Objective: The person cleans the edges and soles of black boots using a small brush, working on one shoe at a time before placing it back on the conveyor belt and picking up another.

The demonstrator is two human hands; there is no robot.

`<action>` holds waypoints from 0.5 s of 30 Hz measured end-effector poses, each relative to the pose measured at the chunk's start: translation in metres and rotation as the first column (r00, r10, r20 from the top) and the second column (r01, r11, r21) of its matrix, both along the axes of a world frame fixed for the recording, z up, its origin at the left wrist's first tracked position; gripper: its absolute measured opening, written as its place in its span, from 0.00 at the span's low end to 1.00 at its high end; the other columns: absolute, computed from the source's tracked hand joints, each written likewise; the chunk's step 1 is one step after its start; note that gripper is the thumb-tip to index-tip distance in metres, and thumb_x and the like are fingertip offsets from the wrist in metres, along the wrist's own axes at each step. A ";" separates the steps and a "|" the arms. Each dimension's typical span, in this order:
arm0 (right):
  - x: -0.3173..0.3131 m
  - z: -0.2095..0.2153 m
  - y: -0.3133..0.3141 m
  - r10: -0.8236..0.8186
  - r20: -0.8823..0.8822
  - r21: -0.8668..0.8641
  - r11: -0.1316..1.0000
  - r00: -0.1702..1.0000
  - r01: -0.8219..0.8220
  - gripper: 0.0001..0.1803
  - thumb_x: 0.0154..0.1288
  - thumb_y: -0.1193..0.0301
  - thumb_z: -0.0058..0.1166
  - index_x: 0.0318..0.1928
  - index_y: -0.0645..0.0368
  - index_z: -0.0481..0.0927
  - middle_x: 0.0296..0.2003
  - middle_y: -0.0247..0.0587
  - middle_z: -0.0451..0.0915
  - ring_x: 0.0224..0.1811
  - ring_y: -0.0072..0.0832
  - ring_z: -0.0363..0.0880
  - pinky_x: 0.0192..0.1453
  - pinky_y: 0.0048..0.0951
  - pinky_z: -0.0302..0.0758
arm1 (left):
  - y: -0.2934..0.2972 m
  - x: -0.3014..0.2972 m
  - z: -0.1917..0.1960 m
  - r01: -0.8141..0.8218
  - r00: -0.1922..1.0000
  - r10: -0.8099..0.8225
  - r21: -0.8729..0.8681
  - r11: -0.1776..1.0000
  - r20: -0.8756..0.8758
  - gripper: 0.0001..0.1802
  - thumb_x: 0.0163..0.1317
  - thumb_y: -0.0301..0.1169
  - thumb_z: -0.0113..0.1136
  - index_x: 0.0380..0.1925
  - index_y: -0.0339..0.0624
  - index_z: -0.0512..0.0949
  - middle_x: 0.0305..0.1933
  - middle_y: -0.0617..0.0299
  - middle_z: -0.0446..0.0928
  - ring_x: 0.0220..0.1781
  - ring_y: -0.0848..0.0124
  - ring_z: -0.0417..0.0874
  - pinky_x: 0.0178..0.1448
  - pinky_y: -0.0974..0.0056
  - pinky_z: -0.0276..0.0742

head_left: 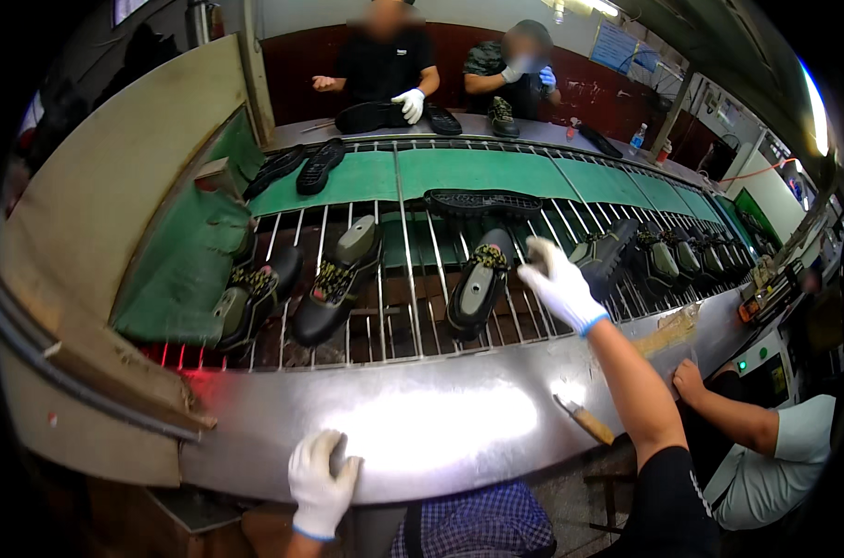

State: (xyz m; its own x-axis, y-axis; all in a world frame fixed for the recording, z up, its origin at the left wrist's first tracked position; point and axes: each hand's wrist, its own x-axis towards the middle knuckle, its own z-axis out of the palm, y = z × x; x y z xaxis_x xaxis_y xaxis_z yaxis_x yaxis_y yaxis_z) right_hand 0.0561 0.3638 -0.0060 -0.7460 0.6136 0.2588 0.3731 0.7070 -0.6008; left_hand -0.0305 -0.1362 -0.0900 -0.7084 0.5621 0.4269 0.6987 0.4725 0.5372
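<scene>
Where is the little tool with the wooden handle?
In the head view, the wooden-handled tool lies on the shiny metal ledge in front of the wire rack, lower right of centre, just left of the person's right forearm.

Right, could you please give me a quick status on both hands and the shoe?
Left hand gloved, resting on the steel ledge. Right hand gloved, open, reaching over the wire rack beside a black shoe. Nothing between them.

Black shoe [478, 284] lying on wire rack [394, 344].
</scene>
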 end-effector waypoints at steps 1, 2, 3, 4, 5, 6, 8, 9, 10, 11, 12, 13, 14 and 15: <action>-0.025 -0.002 0.025 -0.044 0.003 0.060 0.997 0.999 0.044 0.41 0.73 0.53 0.66 0.78 0.58 0.71 0.67 0.60 0.82 0.65 0.51 0.86 0.72 0.44 0.80 | -0.001 0.003 -0.001 -0.008 0.999 0.008 -0.020 1.000 -0.032 0.23 0.53 0.34 0.79 0.49 0.36 0.86 0.51 0.46 0.87 0.55 0.43 0.87 0.62 0.43 0.82; -0.042 -0.012 0.059 -0.138 0.016 0.106 0.985 0.990 0.136 0.47 0.69 0.51 0.69 0.80 0.61 0.67 0.68 0.64 0.80 0.67 0.51 0.85 0.73 0.43 0.79 | 0.001 0.004 -0.004 -0.021 0.998 0.019 -0.037 0.999 -0.052 0.23 0.52 0.33 0.79 0.48 0.36 0.86 0.50 0.47 0.87 0.55 0.43 0.88 0.62 0.43 0.81; -0.054 -0.029 0.100 -0.256 -0.038 0.008 0.967 0.966 0.256 0.52 0.66 0.46 0.71 0.80 0.63 0.65 0.69 0.66 0.78 0.64 0.56 0.85 0.69 0.50 0.82 | 0.006 0.002 -0.008 -0.034 0.998 0.031 -0.044 0.998 -0.056 0.23 0.52 0.33 0.79 0.48 0.37 0.86 0.51 0.49 0.87 0.55 0.45 0.88 0.62 0.44 0.82; -0.065 -0.041 0.119 -0.366 -0.046 -0.370 0.870 0.929 0.324 0.55 0.66 0.43 0.72 0.81 0.63 0.65 0.69 0.68 0.77 0.63 0.59 0.85 0.66 0.54 0.84 | 0.008 0.002 0.002 -0.063 0.998 0.061 -0.082 0.995 -0.028 0.18 0.58 0.33 0.75 0.48 0.38 0.88 0.51 0.46 0.88 0.54 0.44 0.88 0.61 0.44 0.83; -0.087 -0.050 0.133 -0.448 -0.016 -0.697 0.646 0.894 0.311 0.57 0.65 0.40 0.73 0.82 0.62 0.64 0.70 0.70 0.76 0.62 0.62 0.84 0.63 0.58 0.85 | 0.008 0.002 0.014 -0.116 0.993 0.116 -0.121 0.986 -0.012 0.14 0.65 0.32 0.72 0.48 0.39 0.89 0.51 0.43 0.89 0.52 0.43 0.89 0.60 0.44 0.84; -0.095 -0.062 0.154 -0.452 0.000 -0.762 0.578 0.892 0.292 0.59 0.64 0.38 0.73 0.83 0.62 0.63 0.70 0.72 0.75 0.60 0.64 0.84 0.61 0.60 0.86 | 0.011 -0.002 0.017 -0.094 0.996 0.094 -0.098 0.991 -0.013 0.15 0.63 0.29 0.73 0.49 0.38 0.89 0.52 0.44 0.89 0.53 0.42 0.89 0.61 0.43 0.84; -0.106 -0.096 0.179 -0.451 0.034 -0.855 0.449 0.892 0.260 0.64 0.60 0.34 0.76 0.84 0.59 0.62 0.68 0.76 0.73 0.58 0.65 0.84 0.61 0.62 0.86 | 0.010 -0.004 0.018 -0.052 0.999 0.052 -0.096 0.994 0.006 0.19 0.59 0.24 0.77 0.52 0.36 0.88 0.53 0.45 0.88 0.55 0.42 0.88 0.63 0.42 0.84; -0.117 -0.107 0.190 -0.473 -0.036 -0.860 0.463 0.880 0.213 0.61 0.59 0.34 0.75 0.82 0.57 0.65 0.66 0.71 0.75 0.58 0.63 0.84 0.60 0.62 0.85 | 0.008 -0.007 0.013 -0.046 0.999 0.047 -0.102 0.994 0.004 0.19 0.59 0.24 0.77 0.52 0.36 0.88 0.53 0.45 0.89 0.56 0.42 0.88 0.63 0.42 0.84; -0.125 -0.120 0.200 -0.493 -0.103 -0.863 0.476 0.864 0.168 0.59 0.59 0.33 0.75 0.79 0.54 0.68 0.65 0.66 0.77 0.57 0.61 0.84 0.59 0.61 0.85 | 0.006 -0.008 0.009 -0.039 0.999 0.040 -0.107 0.993 0.003 0.19 0.59 0.25 0.77 0.51 0.36 0.88 0.53 0.44 0.89 0.56 0.42 0.88 0.63 0.42 0.84; -0.144 -0.122 0.208 -0.569 -0.074 -0.904 0.386 0.819 0.186 0.54 0.59 0.34 0.76 0.75 0.53 0.72 0.61 0.60 0.79 0.54 0.57 0.84 0.57 0.59 0.85 | 0.005 -0.010 0.007 -0.034 0.999 0.034 -0.118 0.992 -0.002 0.19 0.59 0.25 0.77 0.50 0.35 0.88 0.52 0.44 0.89 0.56 0.41 0.88 0.64 0.43 0.84; -0.164 -0.119 0.217 -0.638 -0.043 -0.935 0.297 0.769 0.194 0.49 0.60 0.35 0.76 0.71 0.51 0.76 0.58 0.55 0.82 0.52 0.52 0.84 0.55 0.57 0.84 | 0.007 -0.014 0.011 -0.037 0.999 0.036 -0.138 0.990 -0.005 0.19 0.57 0.25 0.77 0.50 0.35 0.87 0.51 0.44 0.89 0.55 0.41 0.89 0.62 0.43 0.85; -0.178 -0.122 0.220 -0.702 -0.002 -0.959 0.204 0.712 0.199 0.44 0.60 0.36 0.76 0.67 0.49 0.81 0.55 0.49 0.84 0.50 0.48 0.84 0.52 0.54 0.84 | 0.005 -0.015 0.011 -0.036 0.999 0.037 -0.154 0.987 0.003 0.19 0.57 0.24 0.77 0.50 0.35 0.87 0.51 0.44 0.89 0.54 0.41 0.89 0.62 0.43 0.85; -0.185 -0.127 0.227 -0.705 -0.085 -0.976 0.201 0.704 0.083 0.32 0.63 0.41 0.76 0.58 0.46 0.83 0.48 0.43 0.85 0.44 0.41 0.82 0.47 0.49 0.84 | 0.004 -0.016 0.010 -0.030 0.999 0.031 -0.161 0.986 0.008 0.19 0.56 0.24 0.77 0.50 0.35 0.87 0.50 0.44 0.89 0.53 0.41 0.89 0.61 0.43 0.85; -0.182 -0.134 0.247 -0.723 -0.101 -0.978 0.198 0.683 0.065 0.27 0.67 0.45 0.74 0.55 0.46 0.83 0.47 0.39 0.85 0.43 0.39 0.83 0.43 0.48 0.84 | 0.006 -0.019 0.009 -0.007 1.000 0.010 -0.152 0.988 0.019 0.20 0.56 0.23 0.76 0.50 0.34 0.87 0.50 0.45 0.89 0.53 0.41 0.89 0.61 0.42 0.86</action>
